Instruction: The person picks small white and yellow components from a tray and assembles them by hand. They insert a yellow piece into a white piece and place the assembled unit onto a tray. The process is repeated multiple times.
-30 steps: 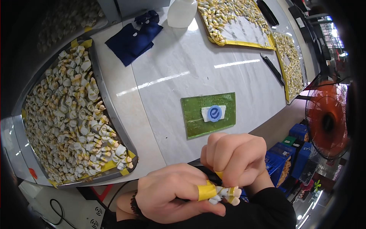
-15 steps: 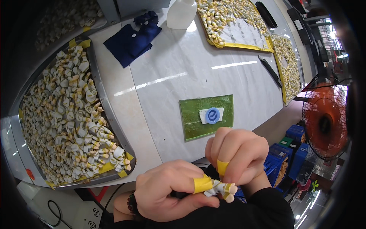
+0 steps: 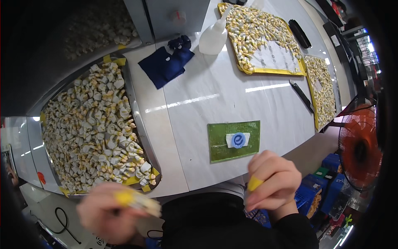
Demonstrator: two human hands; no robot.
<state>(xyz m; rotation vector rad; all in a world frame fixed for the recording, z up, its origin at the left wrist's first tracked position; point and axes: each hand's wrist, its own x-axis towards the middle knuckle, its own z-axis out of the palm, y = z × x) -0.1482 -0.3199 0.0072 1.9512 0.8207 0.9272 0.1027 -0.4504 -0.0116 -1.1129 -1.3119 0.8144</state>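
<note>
Fingers of the blurred left hand [image 3: 110, 211] pinch one small white-and-yellow wrapped piece [image 3: 139, 202] low beside the large metal tray [image 3: 137, 120] heaped with uncounted like pieces; right hand [image 3: 271, 182], one yellow-taped finger [image 3: 254, 183], curls loosely and holds nothing visible. Step, as judged: carrying one piece between tray and body; the next move calls for a steady pinch. Also: two yellow-rimmed trays [image 3: 242, 68] [image 3: 316, 120], one green mat [image 3: 215, 143], one white squeeze bottle [image 3: 213, 37], one navy cloth [image 3: 161, 66].

The bench [image 3: 215, 95] has a smooth, glossy white top that mirrors the ceiling lights. At its left edge a shiny metal tray [image 3: 139, 120] holds matt white and yellow pieces [image 3: 91, 133]. Near the far edge lie a soft dark blue cloth [image 3: 166, 64] and a translucent plastic squeeze bottle [image 3: 213, 37].
</note>
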